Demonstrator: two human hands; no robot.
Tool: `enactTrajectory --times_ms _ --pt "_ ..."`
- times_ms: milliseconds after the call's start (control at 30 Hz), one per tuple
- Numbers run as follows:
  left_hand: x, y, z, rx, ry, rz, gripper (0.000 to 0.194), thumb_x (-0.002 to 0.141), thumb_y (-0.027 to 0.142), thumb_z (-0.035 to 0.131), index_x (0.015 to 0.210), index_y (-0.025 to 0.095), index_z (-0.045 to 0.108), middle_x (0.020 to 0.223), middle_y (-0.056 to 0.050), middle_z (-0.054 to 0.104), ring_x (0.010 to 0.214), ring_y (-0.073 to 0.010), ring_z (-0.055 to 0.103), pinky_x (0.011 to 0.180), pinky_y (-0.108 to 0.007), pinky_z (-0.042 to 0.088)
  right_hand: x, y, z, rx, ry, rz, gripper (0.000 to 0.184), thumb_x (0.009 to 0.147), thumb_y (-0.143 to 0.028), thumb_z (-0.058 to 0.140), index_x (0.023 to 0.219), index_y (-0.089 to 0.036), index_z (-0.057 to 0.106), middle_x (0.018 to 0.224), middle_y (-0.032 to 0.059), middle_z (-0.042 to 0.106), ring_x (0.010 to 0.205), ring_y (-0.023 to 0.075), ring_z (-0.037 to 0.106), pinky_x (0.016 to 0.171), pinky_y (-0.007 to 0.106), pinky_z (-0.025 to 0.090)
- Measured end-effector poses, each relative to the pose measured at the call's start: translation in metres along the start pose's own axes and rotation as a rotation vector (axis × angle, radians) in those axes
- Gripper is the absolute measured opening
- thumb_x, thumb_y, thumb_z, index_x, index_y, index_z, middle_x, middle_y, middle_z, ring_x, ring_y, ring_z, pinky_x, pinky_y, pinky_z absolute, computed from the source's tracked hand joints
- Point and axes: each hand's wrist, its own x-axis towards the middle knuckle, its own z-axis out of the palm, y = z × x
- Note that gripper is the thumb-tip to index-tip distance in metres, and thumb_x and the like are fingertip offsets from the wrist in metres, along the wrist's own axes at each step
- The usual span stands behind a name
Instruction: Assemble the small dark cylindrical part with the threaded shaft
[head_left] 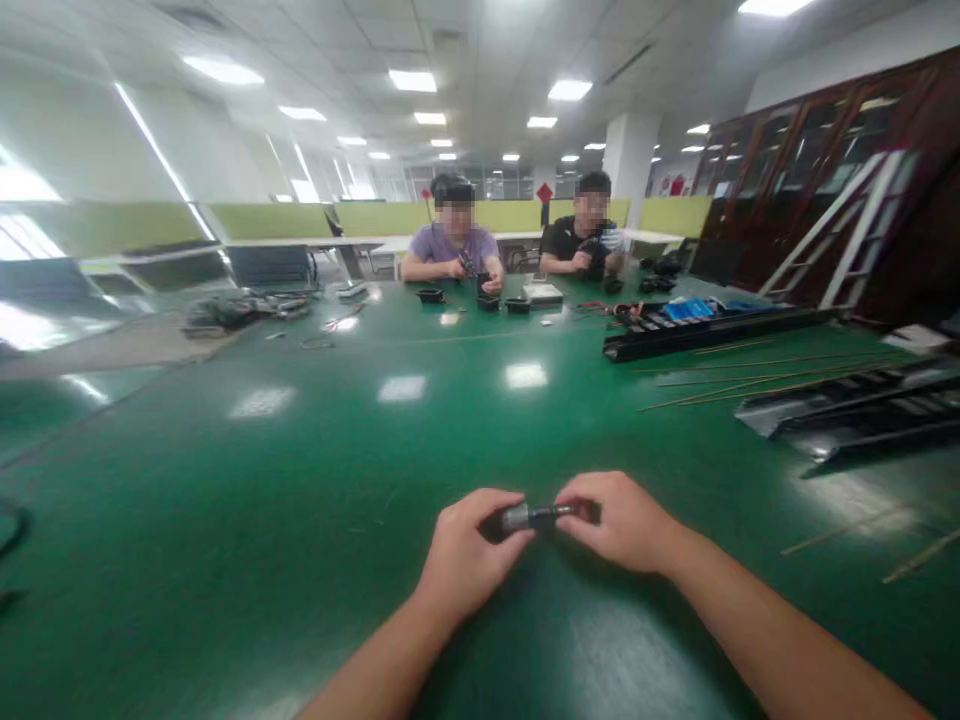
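The left hand [469, 550] gripped the grey, wider end of a small cylindrical tool [538, 515] between thumb and fingers. The right hand [619, 520] pinched its thin dark shaft from the other side, its fingertips partly hiding that end; whether they held a second piece there could not be told. The tool lay roughly level between the two hands, over the near part of a glossy green tabletop [337, 480]. To the right, thin sticks [720, 390] lay beside black troughs [862, 415], and farther back a long black channel [705, 335] stood near some blue packets [694, 308]. On the left, a tangled pile of cables [247, 312] rested well apart from the hands. Across the table, a person in a purple shirt [454, 245] handled a dark item above small black boxes [517, 305], beside another person in a black shirt [574, 245]. A stepladder [840, 240] leaned near the glass-fronted wooden cabinet [795, 140]
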Motion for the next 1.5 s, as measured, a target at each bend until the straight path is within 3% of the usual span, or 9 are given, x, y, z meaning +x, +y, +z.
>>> enactTrajectory --times_ms 667,1167,1400,1500 --pt "0.002 -0.001 0.001 -0.014 -0.004 -0.047 0.028 0.071 0.019 0.08 0.098 0.026 0.074 0.098 -0.001 0.074 0.089 -0.0206 0.068 0.085 -0.033 0.054 0.0 0.004 -0.007 -0.038 0.008 0.029 0.007 0.08 -0.021 0.068 0.086 -0.02 0.071 0.077 0.0004 0.068 0.068 0.0143 0.06 0.065 0.025 0.043" --pt "0.003 0.0 0.001 -0.012 -0.019 -0.104 0.026 0.073 0.028 0.079 0.098 0.026 0.075 0.094 -0.001 0.074 0.081 -0.0196 0.068 0.073 -0.03 0.053 0.0 0.01 -0.012 -0.06 0.047 0.021 0.01 0.082 -0.02 0.068 0.09 -0.022 0.074 0.078 0.0003 0.069 0.069 0.0148 0.06 0.065 0.025 0.044" --pt "0.007 -0.001 0.0 -0.059 0.01 -0.181 0.026 0.079 0.037 0.074 0.1 0.023 0.07 0.1 -0.003 0.072 0.091 -0.0221 0.068 0.086 -0.036 0.054 0.005 0.02 -0.025 -0.02 0.229 0.095 0.015 0.083 -0.028 0.07 0.095 -0.022 0.076 0.082 0.0017 0.073 0.07 0.016 0.064 0.067 0.027 0.048" --pt "0.007 -0.006 0.004 -0.203 0.008 -0.213 0.031 0.084 0.039 0.068 0.106 0.019 0.062 0.102 -0.006 0.07 0.094 -0.0215 0.068 0.09 -0.037 0.055 0.007 0.023 -0.019 0.015 0.185 0.109 0.017 0.084 -0.029 0.069 0.097 -0.021 0.077 0.082 0.0025 0.074 0.068 0.0161 0.064 0.066 0.027 0.049"
